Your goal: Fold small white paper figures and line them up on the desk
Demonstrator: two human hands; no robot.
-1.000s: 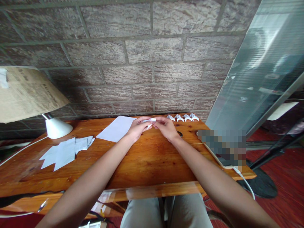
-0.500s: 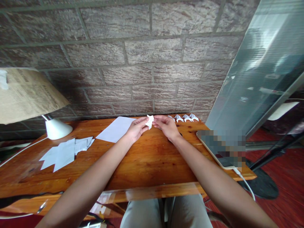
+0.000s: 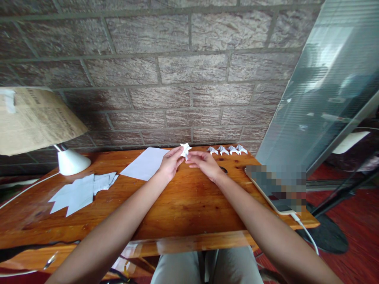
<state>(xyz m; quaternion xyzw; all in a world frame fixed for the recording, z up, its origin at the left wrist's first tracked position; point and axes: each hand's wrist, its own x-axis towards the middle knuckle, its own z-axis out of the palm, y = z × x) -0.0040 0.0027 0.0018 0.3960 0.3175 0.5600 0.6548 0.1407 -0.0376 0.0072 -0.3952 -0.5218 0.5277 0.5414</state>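
Above the far part of the desk, my left hand [image 3: 170,163] pinches a small folded white paper star [image 3: 186,149] by its left side. The star's points spread up and outward from the fingertips. My right hand [image 3: 205,164] is closed at the star's lower right, thumb and fingertips on its bottom point. Several finished-looking folded paper stars [image 3: 223,150] stand in a row along the wall edge, to the right of my hands. A plain white sheet of paper [image 3: 144,163] lies just left of my left hand.
Cut paper pieces [image 3: 79,191] lie overlapped at the left, near a lamp [image 3: 72,161] with a newspaper-print shade. A tablet-like device [image 3: 266,191] with a white cable [image 3: 308,233] rests at the right edge. A dark ring-shaped item [image 3: 224,170] sits beside my right wrist. A brick wall backs the wooden desk [image 3: 189,209].
My right hand has slid down from the star's upper right side to its bottom point. The star has turned to show its points more fully. The row of stars is now uncovered.
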